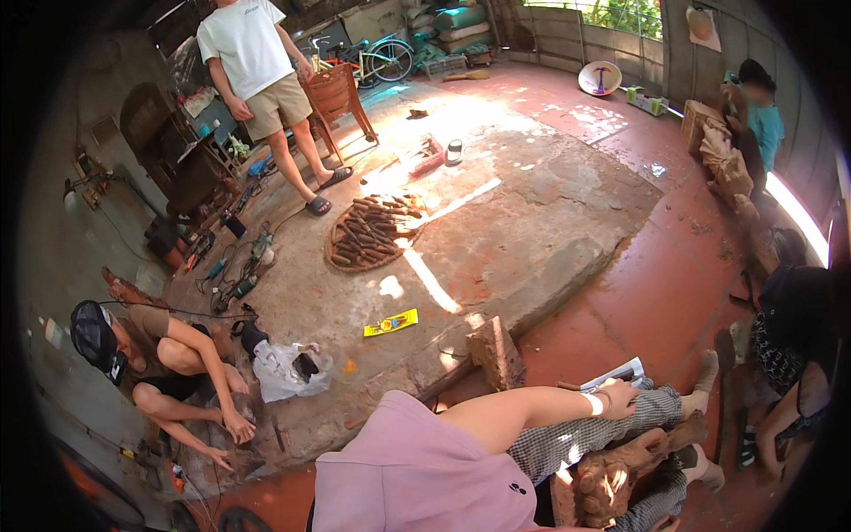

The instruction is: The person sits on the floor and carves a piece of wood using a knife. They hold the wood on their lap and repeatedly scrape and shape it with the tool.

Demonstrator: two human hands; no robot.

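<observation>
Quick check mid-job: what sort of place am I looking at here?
Probably a wood-carving workshop: there's a carved wooden piece at lower right, a round shallow basket heaped with what look like wooden-handled chisels, and power tools lying at left.

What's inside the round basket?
A heap of slender brown pieces lies in the basket. Only the upper ones show; whatever lies beneath them, and the basket's bottom, is covered.
</observation>
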